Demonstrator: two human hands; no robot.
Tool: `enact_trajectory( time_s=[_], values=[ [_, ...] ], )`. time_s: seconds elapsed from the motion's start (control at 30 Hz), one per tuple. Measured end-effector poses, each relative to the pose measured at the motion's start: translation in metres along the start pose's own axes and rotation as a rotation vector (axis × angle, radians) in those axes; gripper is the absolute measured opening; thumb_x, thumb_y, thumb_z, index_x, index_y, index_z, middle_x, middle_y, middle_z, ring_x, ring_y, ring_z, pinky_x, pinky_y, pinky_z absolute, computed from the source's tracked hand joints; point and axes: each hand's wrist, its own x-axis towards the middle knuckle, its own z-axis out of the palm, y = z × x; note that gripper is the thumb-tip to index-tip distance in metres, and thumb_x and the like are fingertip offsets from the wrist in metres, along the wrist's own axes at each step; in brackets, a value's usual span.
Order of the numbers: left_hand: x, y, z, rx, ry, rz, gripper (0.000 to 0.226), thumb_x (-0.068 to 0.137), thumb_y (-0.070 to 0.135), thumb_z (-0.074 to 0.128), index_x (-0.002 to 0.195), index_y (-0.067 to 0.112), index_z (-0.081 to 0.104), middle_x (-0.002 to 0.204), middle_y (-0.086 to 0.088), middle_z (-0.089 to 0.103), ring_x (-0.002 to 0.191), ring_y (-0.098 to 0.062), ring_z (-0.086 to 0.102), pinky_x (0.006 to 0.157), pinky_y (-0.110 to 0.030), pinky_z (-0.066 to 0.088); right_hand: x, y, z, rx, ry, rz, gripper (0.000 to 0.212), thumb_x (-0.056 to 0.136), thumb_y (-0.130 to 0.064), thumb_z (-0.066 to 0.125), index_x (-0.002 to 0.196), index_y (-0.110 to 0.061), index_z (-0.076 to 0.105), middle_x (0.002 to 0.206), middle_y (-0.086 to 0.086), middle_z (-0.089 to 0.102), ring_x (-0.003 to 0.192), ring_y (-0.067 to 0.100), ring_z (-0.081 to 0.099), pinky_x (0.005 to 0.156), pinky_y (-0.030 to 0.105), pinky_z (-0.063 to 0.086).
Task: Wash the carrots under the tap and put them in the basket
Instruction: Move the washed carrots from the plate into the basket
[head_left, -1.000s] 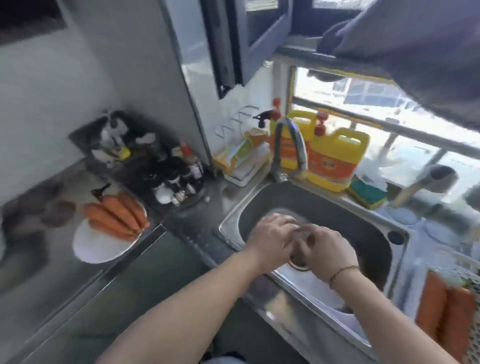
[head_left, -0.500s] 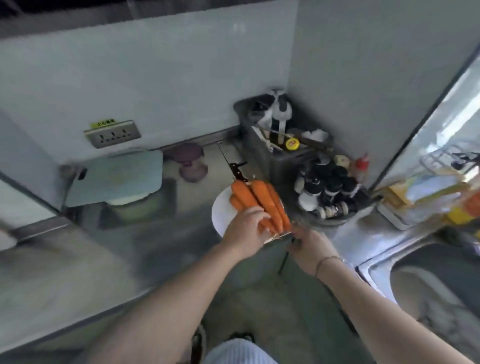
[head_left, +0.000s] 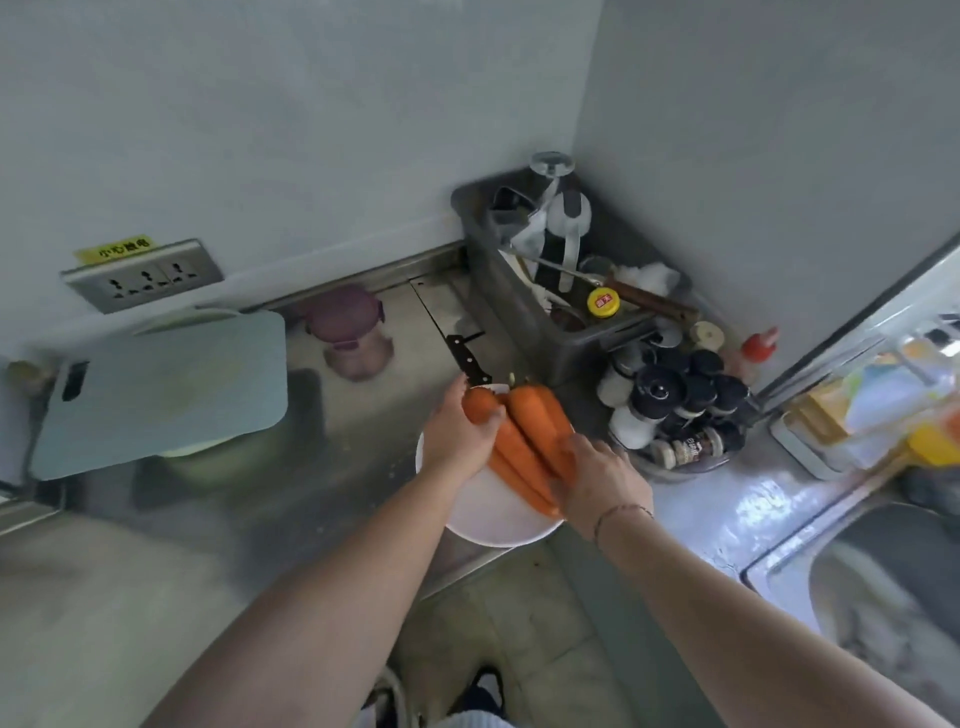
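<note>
Pale grey walls (head_left: 260, 130) meet in a corner at upper right. A socket strip (head_left: 143, 275) sits at left. The steel counter (head_left: 156, 545) spans the middle; tiled floor (head_left: 519, 623) shows below.

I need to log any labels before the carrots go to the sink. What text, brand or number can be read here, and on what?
Yellow sticker above the wall socket: "小心触电", slightly blurred.
Yellow jar lid in the grey utensil bin: red print, too blurred to read.
Spice jars beside the white plate: labels too small to read.
Packets at the right edge: no legible text.
</note>
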Motion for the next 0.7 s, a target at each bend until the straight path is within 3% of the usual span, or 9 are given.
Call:
enact_trajectory(
  time_s=[0.1, 0.23, 0.33, 0.53, 0.6, 0.7],
  values=[
    [0.012, 0.0, 0.002, 0.106, 0.005, 0.007, 0.066, 0.089, 0.054, 0.061, 0.149, 0.033, 0.04, 0.145, -0.004, 0.053, 0.134, -0.028, 0.049, 0.11, -0.038, 0.04, 0.005, -0.005, -0.002, -0.06, 0.072, -0.046, 0.055, 0.088, -0.043, 0.054, 0.14, -0.035, 0.036, 0.133, -0.004, 0.047, 0.125, 0.024, 0.038, 0.092, 0.038, 0.044],
    [0.021, -0.001, 0.003, 0.157, -0.039, 0.02, 0.054, 0.092, 0.053, 0.057, 0.143, 0.04, 0.047, 0.14, -0.002, 0.058, 0.131, -0.029, 0.051, 0.108, -0.036, 0.042, 0.006, -0.012, -0.001, 0.003, 0.025, -0.096, 0.057, 0.093, -0.04, 0.054, 0.144, -0.034, 0.03, 0.14, -0.004, 0.042, 0.125, 0.023, 0.042, 0.093, 0.037, 0.044],
    [0.023, 0.0, 0.002, 0.108, -0.054, 0.029, 0.045, 0.095, 0.047, 0.058, 0.137, 0.033, 0.054, 0.134, -0.003, 0.062, 0.127, -0.028, 0.053, 0.103, -0.034, 0.042, 0.008, -0.01, -0.001, 0.008, 0.012, -0.083, 0.065, 0.091, -0.042, 0.058, 0.147, -0.035, 0.027, 0.142, -0.004, 0.044, 0.127, 0.023, 0.042, 0.097, 0.037, 0.043],
    [0.014, 0.005, -0.018, -0.122, 0.065, 0.099, 0.026, 0.094, 0.031, 0.065, 0.12, 0.024, 0.063, 0.118, -0.002, 0.065, 0.111, -0.021, 0.059, 0.097, -0.033, 0.046, 0.01, -0.012, 0.003, 0.006, 0.03, -0.11, 0.065, 0.09, -0.049, 0.055, 0.147, -0.032, 0.028, 0.148, -0.003, 0.04, 0.129, 0.025, 0.038, 0.104, 0.04, 0.04],
    [0.012, 0.007, -0.027, -0.162, 0.089, 0.094, 0.024, 0.095, 0.028, 0.065, 0.118, 0.024, 0.064, 0.115, 0.003, 0.064, 0.108, -0.018, 0.059, 0.098, -0.032, 0.047, 0.01, -0.015, 0.004, -0.009, 0.074, -0.12, 0.061, 0.091, -0.053, 0.052, 0.145, -0.031, 0.032, 0.148, -0.003, 0.039, 0.132, 0.026, 0.036, 0.107, 0.041, 0.036],
    [0.008, 0.013, -0.039, -0.233, 0.121, 0.087, 0.023, 0.095, 0.03, 0.064, 0.119, 0.027, 0.064, 0.11, 0.009, 0.058, 0.108, -0.017, 0.057, 0.102, -0.042, 0.049, 0.007, -0.021, 0.005, -0.012, 0.212, -0.188, 0.053, 0.094, -0.058, 0.042, 0.139, -0.031, 0.043, 0.144, -0.003, 0.047, 0.133, 0.026, 0.034, 0.109, 0.042, 0.029]
  ],
)
